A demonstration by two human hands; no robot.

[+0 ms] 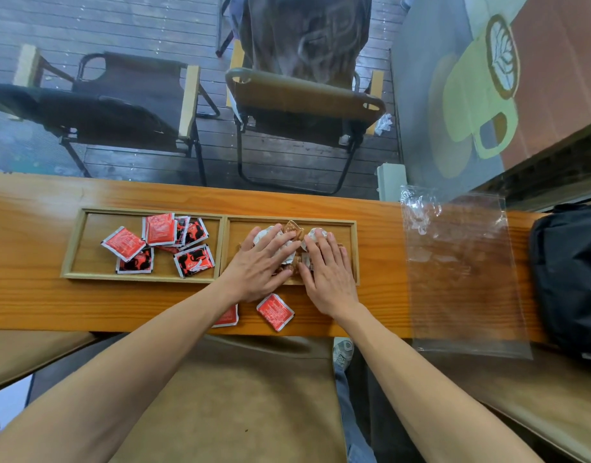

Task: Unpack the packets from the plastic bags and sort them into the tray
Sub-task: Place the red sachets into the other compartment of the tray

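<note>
A wooden tray (224, 243) with two compartments lies on the wooden counter. Its left compartment holds several red packets (160, 229). The right compartment holds a pile of brown-and-white packets (291, 228). My left hand (261, 262) lies flat on that pile with straight fingers. My right hand (327, 272) rests flat on the pile's right side, fingers straight. Two red packets lie on the counter in front of the tray: one (275, 311) between my wrists, one (227, 318) partly hidden under my left forearm. An empty clear plastic bag (461, 272) lies flat to the right.
A black bag (569, 279) sits at the counter's right end. Beyond the counter (36, 295) a window shows two folding chairs (304, 105) on a deck. A bench seat lies under my arms.
</note>
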